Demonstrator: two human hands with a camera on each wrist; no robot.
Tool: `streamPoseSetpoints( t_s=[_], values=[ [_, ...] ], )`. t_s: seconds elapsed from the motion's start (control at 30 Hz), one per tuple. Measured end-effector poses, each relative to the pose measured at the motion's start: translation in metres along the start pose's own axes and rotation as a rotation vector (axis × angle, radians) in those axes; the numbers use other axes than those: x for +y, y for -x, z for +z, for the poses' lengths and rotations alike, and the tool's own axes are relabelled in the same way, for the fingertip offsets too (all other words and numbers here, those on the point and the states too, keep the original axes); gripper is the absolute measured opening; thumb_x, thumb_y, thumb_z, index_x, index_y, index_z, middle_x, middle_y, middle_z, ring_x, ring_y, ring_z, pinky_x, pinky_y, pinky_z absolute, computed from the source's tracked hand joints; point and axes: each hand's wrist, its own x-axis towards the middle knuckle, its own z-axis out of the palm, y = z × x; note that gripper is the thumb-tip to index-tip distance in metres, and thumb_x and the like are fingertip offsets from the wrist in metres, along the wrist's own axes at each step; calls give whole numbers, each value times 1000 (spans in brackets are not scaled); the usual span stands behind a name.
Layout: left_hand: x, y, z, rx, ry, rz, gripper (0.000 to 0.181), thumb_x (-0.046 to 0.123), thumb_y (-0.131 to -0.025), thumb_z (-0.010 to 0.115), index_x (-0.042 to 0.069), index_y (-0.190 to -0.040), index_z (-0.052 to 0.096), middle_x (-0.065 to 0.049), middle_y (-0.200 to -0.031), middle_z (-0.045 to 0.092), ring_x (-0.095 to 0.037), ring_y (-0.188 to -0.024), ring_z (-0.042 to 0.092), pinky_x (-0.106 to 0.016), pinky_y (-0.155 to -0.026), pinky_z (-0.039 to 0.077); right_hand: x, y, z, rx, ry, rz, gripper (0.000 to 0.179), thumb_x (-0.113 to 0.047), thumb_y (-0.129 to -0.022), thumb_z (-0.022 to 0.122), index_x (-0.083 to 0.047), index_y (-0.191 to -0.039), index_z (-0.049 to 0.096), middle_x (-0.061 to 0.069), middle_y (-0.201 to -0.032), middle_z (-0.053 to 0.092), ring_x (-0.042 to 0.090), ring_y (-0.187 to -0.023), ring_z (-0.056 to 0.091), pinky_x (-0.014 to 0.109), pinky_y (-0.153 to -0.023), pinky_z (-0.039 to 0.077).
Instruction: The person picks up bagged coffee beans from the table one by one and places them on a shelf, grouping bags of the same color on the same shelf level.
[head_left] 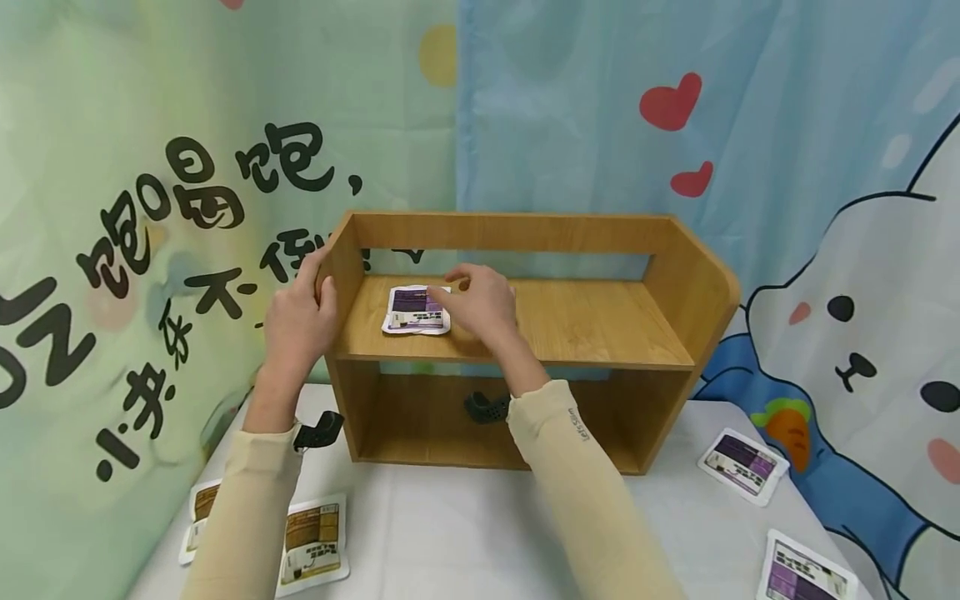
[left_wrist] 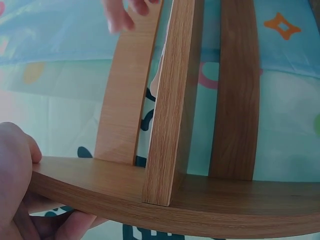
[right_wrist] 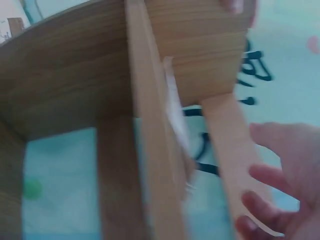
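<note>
Head: packet lies on shelf, upper level, toward left end; R hand right by it. L wrist: L hand grips side panel, prob. for steadying. R wrist: fingers loose, holding nothing, b/c board bears packet's wt.

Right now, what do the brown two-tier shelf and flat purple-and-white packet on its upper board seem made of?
Brown two-tier shelf: wood or wood-effect board, seemingly satin finish; streaked grain shows on its edges in the left wrist view.
Flat purple-and-white packet: probably plastic or foil film, smooth, printed; its pale border looks like a pouch seal, paper is possible.
</note>
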Motion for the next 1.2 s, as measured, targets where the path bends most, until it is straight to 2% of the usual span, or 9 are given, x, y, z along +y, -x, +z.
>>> streamPoseSetpoints(
  t_s=[0.1,0.23,0.4,0.47,0.57,0.7,0.87,1.07,1.2],
  values=[
    [-1,2,-1,-17,-5,-10,42,21,-102,44,19,-143,46,-10,-58,49,-25,-46,44,-35,-42,33,4,8,-20,-66,-65,-30,40,-41,-87,71,-12,-115,69,7,-108,65,23,-100,58,41,-81,46],
    [-2,0,-2,-28,0,-4,42,23,-102,44,19,-144,46,-14,-64,56,-25,-47,45,-35,-43,34,12,20,-51,-129,-98,-88,35,-31,-89,72,-11,-117,68,9,-107,66,25,-96,60,41,-75,50],
    [-3,-2,-5,-26,-10,-2,41,22,-102,44,18,-143,46,-23,-92,67,-28,-50,50,-36,-44,37,26,42,-91,-204,-87,-133,36,-26,-89,72,-11,-122,66,12,-116,65,27,-96,61,43,-79,51],
    [-4,-3,-5,-30,-15,-1,42,22,-102,44,18,-143,46,-24,-99,67,-29,-50,51,-36,-45,37,34,52,-107,-202,-78,-159,37,-26,-89,72,-11,-123,65,12,-118,65,26,-96,61,43,-78,51],
    [-6,-4,-6,-24,-22,3,41,22,-102,44,17,-143,46,-24,-97,67,-29,-50,51,-36,-45,37,44,66,-134,-145,-47,-218,36,-26,-90,71,-9,-122,66,10,-114,67,24,-93,63,39,-76,51],
    [-10,-4,-10,-1,-35,-8,41,22,-102,44,17,-142,47,-23,-85,66,-30,-49,50,-37,-44,36,60,79,-167,-43,2,-263,33,-26,-90,71,-9,-119,68,8,-107,69,19,-87,63,27,-71,49],
    [-14,-2,-18,12,-37,-29,41,21,-102,43,20,-143,47,-22,-82,64,-32,-53,52,-38,-44,35,97,82,-197,65,2,-208,33,-24,-92,69,-8,-120,67,12,-104,69,7,-80,60,15,-65,46],
    [-15,-2,-19,8,-22,-36,42,22,-103,42,22,-144,45,-22,-89,66,-32,-55,53,-37,-46,37,153,86,-225,143,80,-26,44,-38,-97,57,-7,-129,61,17,-110,63,0,-83,51,10,-64,41],
    [-14,-2,-19,0,-13,-34,42,22,-103,41,21,-145,45,-21,-90,66,-30,-54,52,-36,-47,37,191,94,-232,157,102,69,49,-40,-98,54,-4,-132,58,20,-111,60,-1,-83,47,9,-62,40]
  ],
)
